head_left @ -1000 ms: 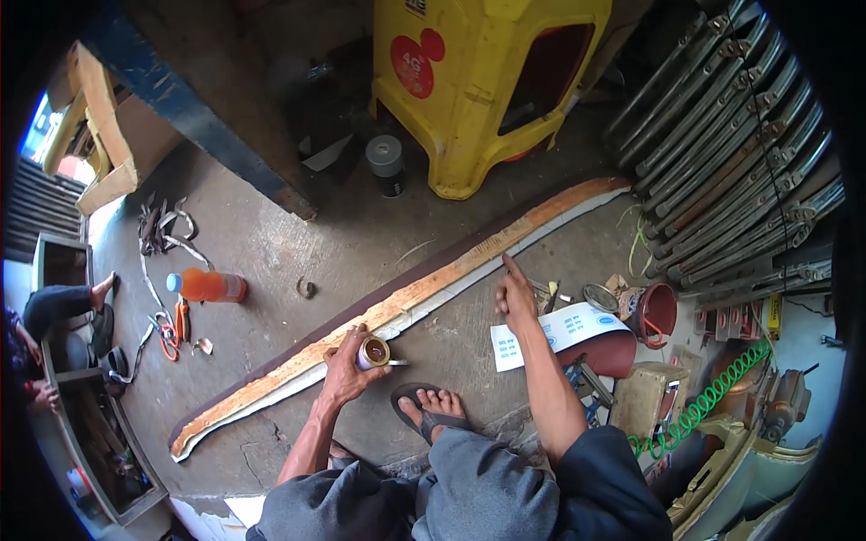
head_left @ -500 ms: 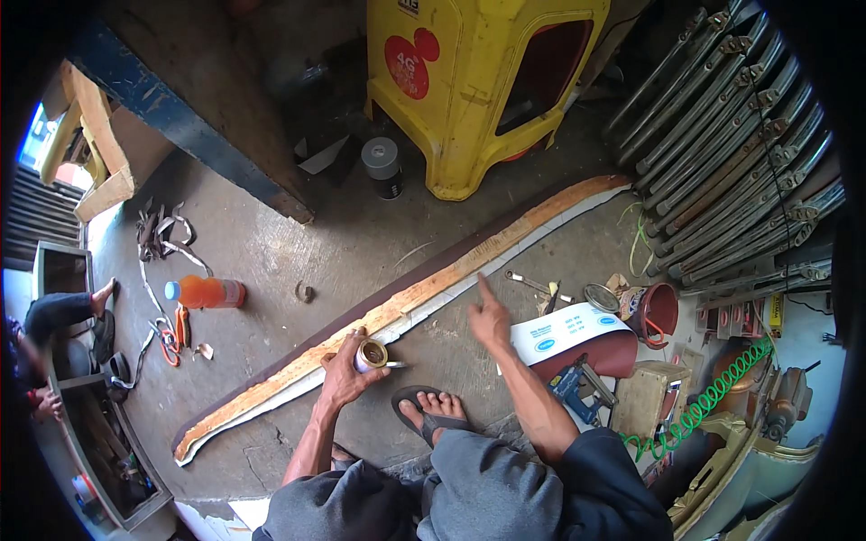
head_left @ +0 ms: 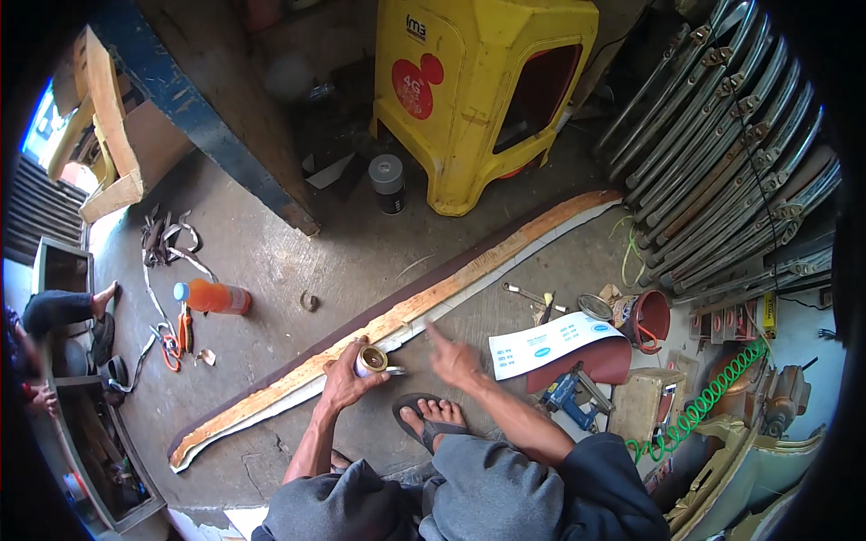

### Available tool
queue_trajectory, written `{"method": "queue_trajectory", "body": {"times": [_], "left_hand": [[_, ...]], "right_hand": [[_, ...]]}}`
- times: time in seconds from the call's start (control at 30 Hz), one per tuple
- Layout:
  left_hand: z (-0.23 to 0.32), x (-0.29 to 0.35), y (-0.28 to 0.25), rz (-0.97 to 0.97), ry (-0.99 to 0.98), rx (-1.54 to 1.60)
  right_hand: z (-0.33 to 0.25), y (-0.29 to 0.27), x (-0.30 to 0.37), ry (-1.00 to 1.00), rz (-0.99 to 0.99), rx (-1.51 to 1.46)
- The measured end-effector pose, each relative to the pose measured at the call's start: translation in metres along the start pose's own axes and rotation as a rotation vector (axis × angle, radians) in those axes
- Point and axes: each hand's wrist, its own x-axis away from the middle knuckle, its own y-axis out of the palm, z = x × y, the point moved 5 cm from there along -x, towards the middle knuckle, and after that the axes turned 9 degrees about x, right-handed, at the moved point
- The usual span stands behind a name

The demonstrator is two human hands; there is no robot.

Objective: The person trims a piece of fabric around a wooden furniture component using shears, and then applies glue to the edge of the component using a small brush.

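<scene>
A long curved strip (head_left: 451,293), tan foam on a white edge and dark backing, lies diagonally on the concrete floor. My left hand (head_left: 347,380) grips a small roll of tape (head_left: 370,361) right at the strip's near edge. My right hand (head_left: 454,358) hovers just to the right of the roll, index finger stretched toward the strip, holding nothing. My foot in a sandal (head_left: 428,419) rests on the floor below both hands.
A yellow plastic stool (head_left: 478,90) and a grey can (head_left: 388,183) stand beyond the strip. An orange bottle (head_left: 212,298) and orange-handled scissors (head_left: 176,338) lie left. A printed sheet (head_left: 550,347), hand tools, a red cup (head_left: 651,320) and stacked metal frames (head_left: 722,153) crowd the right. Another person's leg (head_left: 63,307) shows far left.
My right hand has drawn back along the strip from far up its right side to just beside the tape roll. My left hand has stayed on the roll.
</scene>
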Motion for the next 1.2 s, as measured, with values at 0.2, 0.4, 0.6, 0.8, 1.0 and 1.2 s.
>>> {"method": "queue_trajectory", "body": {"times": [0.2,0.4,0.6,0.8,1.0,1.2], "left_hand": [[0.012,0.003,-0.041,0.066,0.003,0.432],[-0.012,0.02,-0.065,0.068,-0.058,0.417],[-0.062,0.038,-0.09,0.102,0.01,0.225],[-0.064,0.062,-0.104,0.171,-0.078,0.296],[-0.077,0.101,-0.12,0.288,-0.054,0.237],[-0.071,0.136,-0.123,0.365,-0.026,0.351]], "right_hand": [[0.012,-0.031,-0.019,0.207,0.106,-0.114],[-0.059,0.021,0.001,-0.104,-0.122,0.017],[-0.09,0.023,0.022,-0.232,-0.14,-0.149],[-0.04,-0.075,-0.037,-0.172,0.634,0.127],[-0.05,-0.054,-0.071,-0.058,0.302,0.232],[-0.092,-0.023,-0.056,-0.124,0.303,0.075]]}}
